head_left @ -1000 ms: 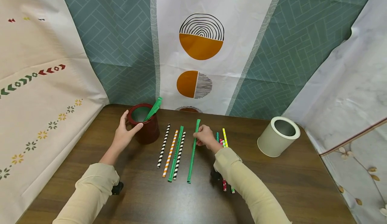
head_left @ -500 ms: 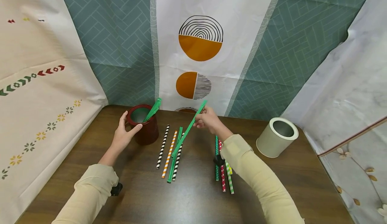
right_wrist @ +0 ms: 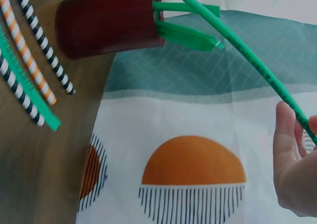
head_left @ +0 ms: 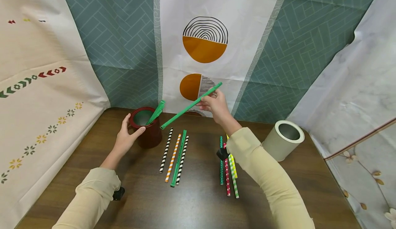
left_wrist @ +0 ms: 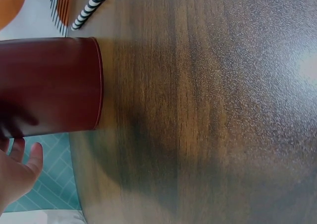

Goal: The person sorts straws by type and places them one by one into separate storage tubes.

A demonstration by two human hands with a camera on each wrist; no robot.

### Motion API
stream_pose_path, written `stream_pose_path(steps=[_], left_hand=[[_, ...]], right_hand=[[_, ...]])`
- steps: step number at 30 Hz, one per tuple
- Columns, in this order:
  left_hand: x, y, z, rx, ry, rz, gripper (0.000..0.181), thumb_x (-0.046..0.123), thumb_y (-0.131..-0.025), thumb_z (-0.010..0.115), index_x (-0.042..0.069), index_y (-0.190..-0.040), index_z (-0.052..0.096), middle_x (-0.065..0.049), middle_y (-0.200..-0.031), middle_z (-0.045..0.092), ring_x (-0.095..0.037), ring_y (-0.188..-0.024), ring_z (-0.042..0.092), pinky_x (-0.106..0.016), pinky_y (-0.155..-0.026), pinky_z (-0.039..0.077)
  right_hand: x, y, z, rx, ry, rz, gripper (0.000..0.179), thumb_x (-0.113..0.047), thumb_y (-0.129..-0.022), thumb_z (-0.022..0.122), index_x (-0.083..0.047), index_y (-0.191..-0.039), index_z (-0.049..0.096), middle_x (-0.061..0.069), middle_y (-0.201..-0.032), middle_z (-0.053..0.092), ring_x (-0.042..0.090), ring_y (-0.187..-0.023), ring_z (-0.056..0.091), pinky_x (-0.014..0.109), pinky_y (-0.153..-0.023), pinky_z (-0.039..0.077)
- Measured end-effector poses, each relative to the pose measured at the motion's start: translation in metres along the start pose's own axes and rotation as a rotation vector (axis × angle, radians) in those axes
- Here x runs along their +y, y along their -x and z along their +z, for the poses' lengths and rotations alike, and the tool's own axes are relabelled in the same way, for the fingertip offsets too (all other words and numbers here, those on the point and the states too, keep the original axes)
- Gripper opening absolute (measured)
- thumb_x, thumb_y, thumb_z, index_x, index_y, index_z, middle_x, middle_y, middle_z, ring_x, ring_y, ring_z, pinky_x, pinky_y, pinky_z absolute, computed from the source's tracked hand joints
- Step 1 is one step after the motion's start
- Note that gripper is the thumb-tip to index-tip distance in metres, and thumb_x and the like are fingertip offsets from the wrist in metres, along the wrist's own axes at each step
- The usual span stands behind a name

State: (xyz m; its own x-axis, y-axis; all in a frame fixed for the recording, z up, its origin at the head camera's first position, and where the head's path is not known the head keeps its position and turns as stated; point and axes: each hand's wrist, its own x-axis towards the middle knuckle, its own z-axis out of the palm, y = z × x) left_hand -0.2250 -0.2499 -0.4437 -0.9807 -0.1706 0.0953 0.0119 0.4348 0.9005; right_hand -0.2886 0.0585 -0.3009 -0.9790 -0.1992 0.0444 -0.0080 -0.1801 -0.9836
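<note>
My left hand (head_left: 125, 138) holds the rim and side of a dark red canister (head_left: 151, 138), thumb in front and fingers at the left. Green wrapped straws (right_wrist: 185, 34) lean out of its mouth. Above the table my right hand (head_left: 219, 109) pinches another green wrapped straw (head_left: 182, 112) near its upper end. That straw slants down left, its lower end close to the canister in the head view. On the table between the hands lie a green wrapped straw (head_left: 178, 160), an orange-striped straw (head_left: 172, 158) and two black-striped straws, one (head_left: 166, 150) nearest the canister.
Right of the middle lies a group of straws: dark green dotted (head_left: 221, 163), red dotted (head_left: 227, 174), green-striped (head_left: 233, 177) and yellow (head_left: 235, 168). An off-white canister (head_left: 279, 143) stands further right, partly behind the right sleeve. Patterned cloth (head_left: 130, 50) hangs behind the table.
My right hand has lifted the green wrapped straw off the table, raised it and tilted its lower end left towards the dark red canister. My left hand has stayed at the canister.
</note>
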Motion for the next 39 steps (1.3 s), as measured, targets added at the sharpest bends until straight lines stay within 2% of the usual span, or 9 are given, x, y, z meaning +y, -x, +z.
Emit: stream_pose_path(steps=[7,12,20,23,29,34,39], left_hand=[[-0.001,-0.001,0.0,0.004,0.001,0.01,0.085,0.043,-0.081,0.059,0.028,-0.142,0.002,-0.013,-0.143,0.023,-0.035,-0.127,0.031,-0.058,-0.095,0.029],[-0.001,-0.001,0.0,0.003,-0.003,0.014,0.085,0.043,-0.081,0.058,0.028,-0.142,0.002,-0.013,-0.144,0.023,-0.035,-0.127,0.031,-0.058,-0.095,0.029],[0.002,0.001,-0.001,-0.008,-0.008,0.003,0.086,0.044,-0.081,0.058,0.028,-0.142,0.0,-0.014,-0.144,0.021,-0.036,-0.127,0.03,-0.059,-0.094,0.028],[0.002,0.001,-0.001,-0.008,-0.011,0.002,0.086,0.045,-0.081,0.058,0.027,-0.142,0.0,-0.014,-0.144,0.021,-0.036,-0.127,0.03,-0.059,-0.094,0.028],[0.001,0.0,0.0,0.0,-0.01,0.008,0.086,0.044,-0.081,0.058,0.027,-0.142,0.001,-0.014,-0.144,0.023,-0.035,-0.127,0.031,-0.058,-0.094,0.03],[0.001,0.001,0.0,-0.004,-0.008,0.006,0.085,0.044,-0.081,0.058,0.028,-0.142,0.001,-0.013,-0.144,0.022,-0.035,-0.127,0.03,-0.058,-0.094,0.03],[0.002,0.001,-0.001,-0.007,-0.003,0.001,0.085,0.044,-0.081,0.058,0.029,-0.142,0.0,-0.013,-0.144,0.021,-0.035,-0.127,0.03,-0.057,-0.095,0.03]], right_hand=[[-0.004,0.002,0.017,-0.011,-0.082,-0.131,0.014,0.003,-0.084,0.05,-0.008,-0.085,0.041,0.005,-0.075,0.055,0.015,-0.06,0.064,0.024,-0.055,0.052],[0.002,-0.002,0.029,0.003,-0.076,-0.174,0.017,0.006,-0.083,0.051,-0.009,-0.086,0.042,0.004,-0.073,0.056,0.013,-0.058,0.064,0.024,-0.054,0.052],[0.019,-0.017,0.041,0.064,-0.028,-0.147,0.022,0.006,-0.082,0.053,-0.011,-0.086,0.04,0.004,-0.073,0.054,0.025,-0.066,0.065,0.028,-0.056,0.053],[0.024,-0.021,0.044,0.078,0.006,-0.137,0.02,0.005,-0.082,0.054,-0.007,-0.09,0.041,0.004,-0.075,0.054,0.023,-0.065,0.065,0.031,-0.06,0.053],[0.032,-0.024,0.053,0.07,0.085,-0.13,0.024,0.002,-0.081,0.056,0.001,-0.101,0.043,0.01,-0.082,0.058,0.016,-0.063,0.065,0.031,-0.062,0.053],[0.041,-0.028,0.061,0.052,0.153,-0.121,0.018,0.0,-0.082,0.055,-0.002,-0.097,0.046,0.017,-0.089,0.06,0.026,-0.071,0.066,0.03,-0.061,0.053],[0.048,-0.03,0.067,0.013,0.194,-0.096,0.009,-0.003,-0.084,0.054,-0.004,-0.091,0.049,0.018,-0.089,0.062,0.032,-0.078,0.064,0.035,-0.064,0.053]])
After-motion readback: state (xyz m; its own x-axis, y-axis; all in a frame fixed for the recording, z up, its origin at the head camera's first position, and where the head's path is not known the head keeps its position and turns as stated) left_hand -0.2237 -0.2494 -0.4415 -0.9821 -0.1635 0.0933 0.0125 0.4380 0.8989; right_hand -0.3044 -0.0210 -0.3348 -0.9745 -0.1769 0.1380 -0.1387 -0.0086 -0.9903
